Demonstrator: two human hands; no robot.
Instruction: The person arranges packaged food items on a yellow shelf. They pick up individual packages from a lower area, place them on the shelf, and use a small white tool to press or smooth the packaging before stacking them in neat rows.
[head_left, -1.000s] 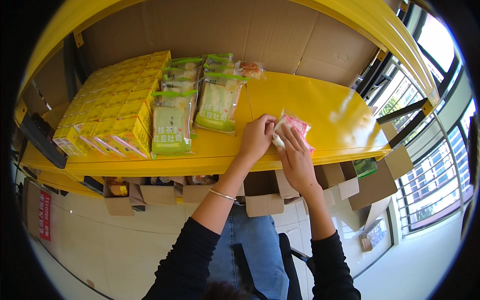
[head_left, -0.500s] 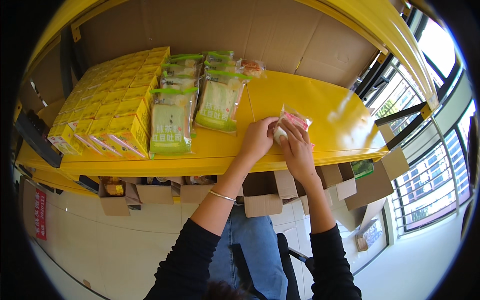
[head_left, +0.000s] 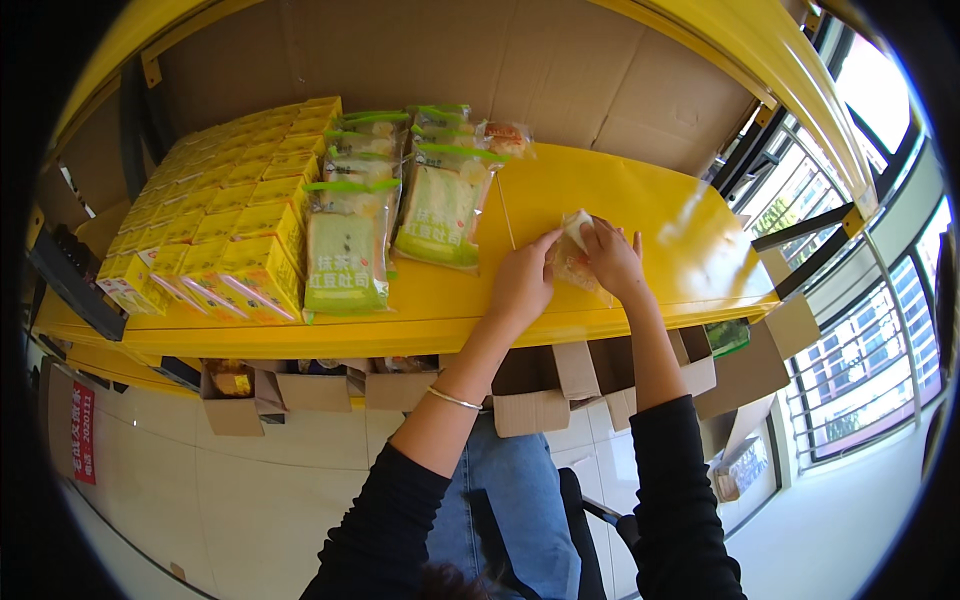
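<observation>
A small clear-wrapped bread packet [head_left: 572, 268] is held just above the yellow shelf, between my two hands. My left hand [head_left: 523, 282] grips its left side, thumb and fingers closed on the wrapper's edge. At the top of the packet, my right hand [head_left: 612, 258] presses a crumpled white cloth or tissue [head_left: 577, 226] under its fingers. Left of my hands stand two rows of green-and-clear bags of sliced toast [head_left: 440, 212]. Behind them, another clear-wrapped bread packet [head_left: 508, 138] lies by the back of the row.
Many stacked yellow boxes [head_left: 225, 210] fill the left of the yellow shelf [head_left: 680, 220]. Cardboard [head_left: 420, 50] lines the back. Below the front edge are open cardboard cartons [head_left: 530, 410], some with packets inside. A barred window [head_left: 850, 350] is at the right.
The packet has been turned, so its red-and-white print no longer faces up. My right hand has moved up and right with the white cloth, from the packet's left side to its top.
</observation>
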